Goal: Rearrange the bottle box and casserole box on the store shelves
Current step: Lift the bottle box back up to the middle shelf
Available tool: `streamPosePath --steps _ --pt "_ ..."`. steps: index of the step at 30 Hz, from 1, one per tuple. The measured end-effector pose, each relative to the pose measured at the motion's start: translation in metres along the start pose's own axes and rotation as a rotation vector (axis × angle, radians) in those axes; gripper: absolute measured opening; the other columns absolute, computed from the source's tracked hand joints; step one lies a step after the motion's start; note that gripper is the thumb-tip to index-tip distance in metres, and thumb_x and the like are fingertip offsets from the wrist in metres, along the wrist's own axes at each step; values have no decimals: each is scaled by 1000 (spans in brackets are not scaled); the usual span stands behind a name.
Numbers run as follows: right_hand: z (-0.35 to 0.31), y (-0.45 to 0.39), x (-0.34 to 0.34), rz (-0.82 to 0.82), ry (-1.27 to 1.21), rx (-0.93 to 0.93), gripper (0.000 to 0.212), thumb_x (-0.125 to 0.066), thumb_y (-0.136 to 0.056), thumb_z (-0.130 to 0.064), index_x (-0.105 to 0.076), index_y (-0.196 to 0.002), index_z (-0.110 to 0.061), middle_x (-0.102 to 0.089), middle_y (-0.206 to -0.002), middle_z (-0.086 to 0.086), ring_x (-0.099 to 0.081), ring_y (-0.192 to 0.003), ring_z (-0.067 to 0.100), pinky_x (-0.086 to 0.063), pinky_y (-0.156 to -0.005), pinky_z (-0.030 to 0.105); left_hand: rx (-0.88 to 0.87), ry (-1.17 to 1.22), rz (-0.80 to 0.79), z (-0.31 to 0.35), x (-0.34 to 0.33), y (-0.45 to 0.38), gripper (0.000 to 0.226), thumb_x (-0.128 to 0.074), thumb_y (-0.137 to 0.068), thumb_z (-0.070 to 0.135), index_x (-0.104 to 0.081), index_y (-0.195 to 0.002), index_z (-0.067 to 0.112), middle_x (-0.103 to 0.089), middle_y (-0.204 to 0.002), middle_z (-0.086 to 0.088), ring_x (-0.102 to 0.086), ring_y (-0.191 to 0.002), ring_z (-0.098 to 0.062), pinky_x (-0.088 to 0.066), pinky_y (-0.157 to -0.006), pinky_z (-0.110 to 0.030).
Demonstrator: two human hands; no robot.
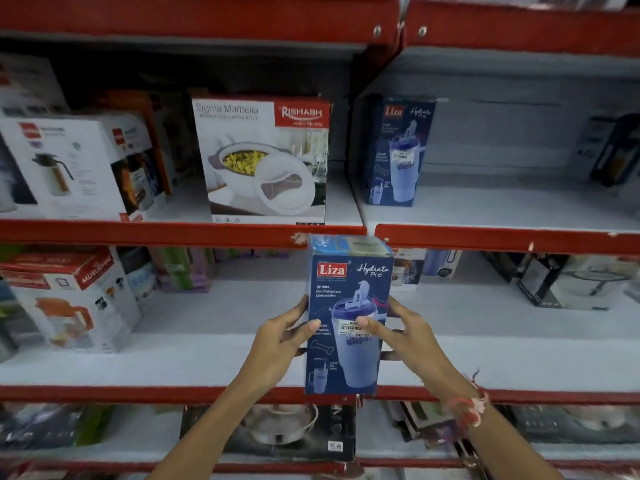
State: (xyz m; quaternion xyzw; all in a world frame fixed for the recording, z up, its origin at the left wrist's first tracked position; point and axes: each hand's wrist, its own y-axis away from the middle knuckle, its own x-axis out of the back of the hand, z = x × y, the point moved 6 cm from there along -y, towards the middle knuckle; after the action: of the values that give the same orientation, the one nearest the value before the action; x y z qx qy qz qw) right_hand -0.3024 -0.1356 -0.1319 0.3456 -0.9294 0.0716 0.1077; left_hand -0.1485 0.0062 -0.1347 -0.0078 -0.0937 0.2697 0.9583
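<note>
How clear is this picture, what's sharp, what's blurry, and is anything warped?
Head view: the held bottle box and both hands, left and right, are fairly sharp; the casserole box print is readable; boxes at the left edge and right edge smear; the wide lens bows the red shelf edges; lighting is dim and bluish.

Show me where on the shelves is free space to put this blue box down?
Bare shelf lies right of the shelved bottle box, and on the middle shelf behind the held bottle box. Left of the casserole box is crowded.
</note>
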Motion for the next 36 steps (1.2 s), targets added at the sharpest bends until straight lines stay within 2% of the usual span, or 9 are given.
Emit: streamPosePath --steps 4,9,11,13,15,20,25,32,36 --pt "-82 5 23 18 17 124 51 -76 -74 -42 -60 -123 -40 -73 -107 -10 -70 -97 15 -63 -69 50 -147 16 3 78 12 -1 45 -56 -87 31 -53 -132 27 -69 -118 8 -69 -99 -9 -62 -75 -30" --pt "-186 10 50 86 76 271 59 -72 -59 -59 -61 -114 -44 -71 -99 -17 -71 -88 19 -64 -64 42 -341 2 24 180 28 -3 37 -55 -88 32 -58 -124 28 -72 -106 13 -70 -93 -3 -60 -68 -23" --pt "-215 16 57 110 118 332 57 -69 -54 -66 -63 -107 -48 -71 -98 -22 -68 -98 16 -62 -71 37 -400 -17 31 206 32 1 37 -53 -90 32 -58 -126 27 -72 -110 12 -69 -97 -1 -58 -66 -18" --pt "-231 24 62 118 127 366 39 -69 -56 -67 -65 -93 -54 -72 -89 -30 -66 -104 12 -59 -83 41 -440 -15 42 221 34 7 38 -54 -90 32 -58 -126 24 -71 -110 14 -68 -97 0 -56 -65 -15" --pt "-234 30 63 110 117 376 42 -72 -57 -66 -67 -97 -54 -74 -94 -26 -68 -103 14 -58 -87 48 -456 -10 48 225 34 13 38 -54 -89 31 -58 -126 26 -71 -111 16 -68 -99 0 -57 -66 -16" --pt "-231 35 62 99 112 349 61 -73 -67 -50 -62 -124 -33 -73 -110 -11 -68 -102 23 -63 -70 47 -469 -17 48 222 31 17 40 -53 -88 33 -57 -128 29 -71 -114 13 -67 -101 -3 -57 -66 -15" --pt "-227 21 68 123 145 358 71 -71 -58 -59 -61 -125 -34 -71 -118 -9 -66 -108 22 -60 -82 52 -450 -12 43 217 24 2 41 -53 -86 37 -57 -127 31 -71 -114 12 -67 -102 -6 -56 -63 -15" --pt "-204 -35 97 169 83 347 64 -76 -59 -55 -65 -119 -35 -73 -114 -11 -66 -111 18 -55 -91 54 -451 14 26 212 -6 -59 43 -53 -91 26 -45 -133 34 -66 -105 20 -66 -90 10 -56 -61 -15" --pt "-194 -76 122 201 20 343 31 -74 -79 -24 -68 -109 -27 -76 -102 -9 -70 -99 12 -63 -69 38 -458 -63 55 207 -26 -110 50 -54 -91 32 -44 -140 28 -69 -117 6 -68 -103 -10 -61 -78 -36"
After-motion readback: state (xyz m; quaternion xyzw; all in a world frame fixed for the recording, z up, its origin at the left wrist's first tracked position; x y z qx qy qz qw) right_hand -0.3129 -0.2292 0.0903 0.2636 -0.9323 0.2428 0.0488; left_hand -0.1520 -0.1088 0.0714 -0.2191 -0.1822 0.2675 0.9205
